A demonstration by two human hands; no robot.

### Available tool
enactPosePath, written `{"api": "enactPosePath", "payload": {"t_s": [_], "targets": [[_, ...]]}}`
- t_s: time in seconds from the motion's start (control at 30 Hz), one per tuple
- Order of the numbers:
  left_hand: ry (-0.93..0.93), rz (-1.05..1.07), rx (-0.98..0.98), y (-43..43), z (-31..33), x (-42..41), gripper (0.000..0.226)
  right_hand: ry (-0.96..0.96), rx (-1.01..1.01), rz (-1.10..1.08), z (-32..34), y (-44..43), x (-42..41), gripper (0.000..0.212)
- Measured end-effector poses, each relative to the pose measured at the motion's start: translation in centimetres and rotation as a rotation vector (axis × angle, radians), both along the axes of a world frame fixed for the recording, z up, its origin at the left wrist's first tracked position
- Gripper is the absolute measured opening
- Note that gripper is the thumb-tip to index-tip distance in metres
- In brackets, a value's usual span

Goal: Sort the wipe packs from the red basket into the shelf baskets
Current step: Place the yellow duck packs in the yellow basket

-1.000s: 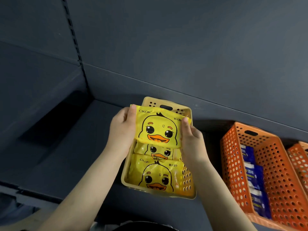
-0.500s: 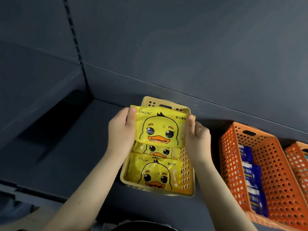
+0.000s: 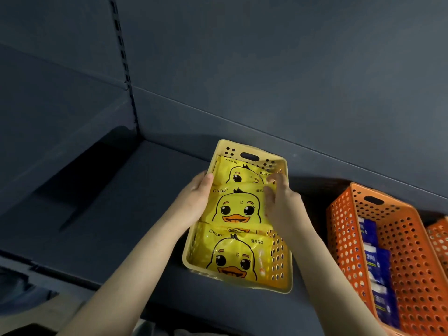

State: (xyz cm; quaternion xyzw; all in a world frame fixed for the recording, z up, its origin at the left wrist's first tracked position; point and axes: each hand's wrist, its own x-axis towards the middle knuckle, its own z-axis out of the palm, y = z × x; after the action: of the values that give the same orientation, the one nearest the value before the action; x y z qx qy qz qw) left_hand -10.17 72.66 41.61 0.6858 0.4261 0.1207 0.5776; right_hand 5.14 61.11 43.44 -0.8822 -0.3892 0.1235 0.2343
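Head view of a dark shelf (image 3: 121,214) carrying a yellow basket (image 3: 284,166) with perforated walls and a slot handle at its far end. We see three yellow wipe packs printed with a duck face lying in it, overlapping from front to back: a near pack (image 3: 232,258), a middle pack (image 3: 238,207) and a far pack (image 3: 242,173) tucked against the far wall. A sliver of one more pack shows between the near and middle ones. The left hand (image 3: 195,200) reaches over the basket's left rim and holds the left edge of the middle pack, thumb laid along its upper corner. The right hand (image 3: 281,207) is blurred; its bent fingers lie at the right edge of the middle pack, near the far pack's corner, and we cannot tell whether they grip it or only touch it. To the right, apart from the yellow basket, stands an orange basket (image 3: 402,238) on the same shelf, with blue packs (image 3: 378,265) in a row along its left wall. A second orange basket (image 3: 440,236) is cut off by the right edge.
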Motion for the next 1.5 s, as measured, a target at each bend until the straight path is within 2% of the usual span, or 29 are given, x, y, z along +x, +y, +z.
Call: {"api": "enactPosePath", "payload": {"t_s": [0.1,0.33,0.47,0.63,0.83,0.93,1.03,1.27,1.37,1.5], "targets": [[0.02,-0.022,0.021,0.4,-0.2,0.0,0.057,-0.078,-0.103,0.091,-0.4,0.2,0.0,0.037],[0.023,-0.01,0.076,0.4,-0.5,0.3,0.053,-0.421,-0.273,0.195,-1.2,0.3,-0.5,0.05],[0.011,0.006,0.074,0.5,-0.6,0.3,0.052,-0.237,-0.222,0.284,-0.9,0.0,-1.0,0.057],[0.005,0.016,0.059,0.6,-0.8,0.3,0.053,-0.216,-0.294,0.321,-1.1,0.4,-1.8,0.057],[-0.024,0.019,0.045,0.6,-0.6,0.1,0.049,-0.075,-0.168,0.257,-1.4,0.3,-2.3,0.045],[-0.031,0.025,0.041,0.4,-0.3,0.1,0.046,0.001,-0.17,0.249,-1.6,0.5,-2.3,0.044],[-0.024,0.036,0.053,0.0,0.2,0.0,0.046,-0.004,-0.199,0.262,-0.7,0.6,-1.9,0.048],[0.047,-0.007,0.396,-3.4,2.1,-2.1,0.053,-0.053,0.152,0.225,3.2,-6.6,-1.2,0.038],[0.006,0.044,0.566,-8.3,3.5,-3.8,0.054,-0.074,0.292,0.185,4.1,-12.5,-1.0,0.033],[-0.099,0.041,0.626,-17.7,4.8,-6.1,0.045,0.001,0.474,0.064,3.6,-22.3,-2.0,0.026]]}}
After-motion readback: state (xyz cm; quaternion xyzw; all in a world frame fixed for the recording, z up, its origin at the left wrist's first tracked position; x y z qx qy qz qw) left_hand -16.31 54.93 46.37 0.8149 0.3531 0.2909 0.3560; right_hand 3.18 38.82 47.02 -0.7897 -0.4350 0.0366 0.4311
